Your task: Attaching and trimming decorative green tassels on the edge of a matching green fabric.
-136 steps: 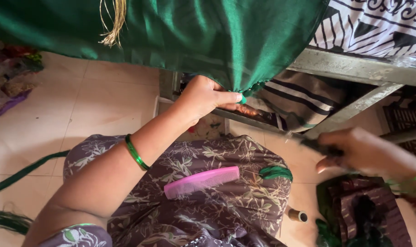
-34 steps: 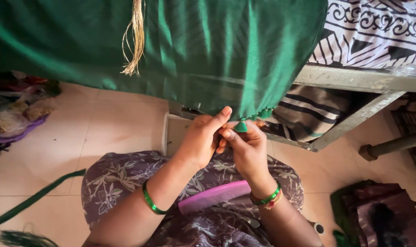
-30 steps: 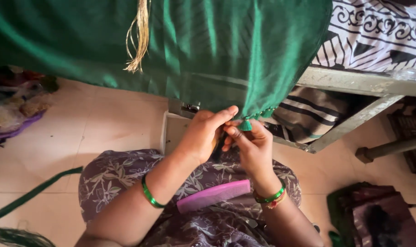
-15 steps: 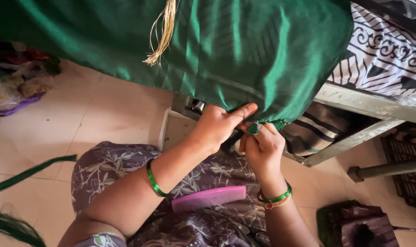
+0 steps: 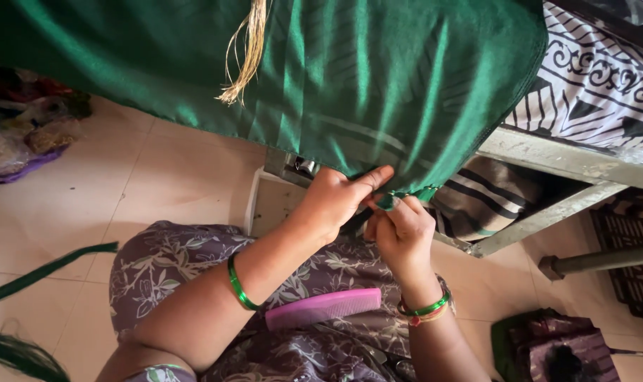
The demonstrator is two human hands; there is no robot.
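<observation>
The green cloth [image 5: 378, 85] is hanging low over both hands, closing off the room above them. To the right, the metal bed frame [image 5: 548, 212] is blocking the way. Below, the pink comb [image 5: 323, 308] is lying across the lap. The tiled floor [image 5: 144, 177] to the left is offering open passage.

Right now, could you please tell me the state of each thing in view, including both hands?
Green cloth: hanging in folds, lower edge pinched.
Left hand: closed on the cloth's edge.
Right hand: fingertips pinching a small green tassel at the edge.
Pink comb: lying loose on the lap.
Straw-coloured threads: dangling over the cloth.
Metal frame: standing, patterned fabric on top.
</observation>
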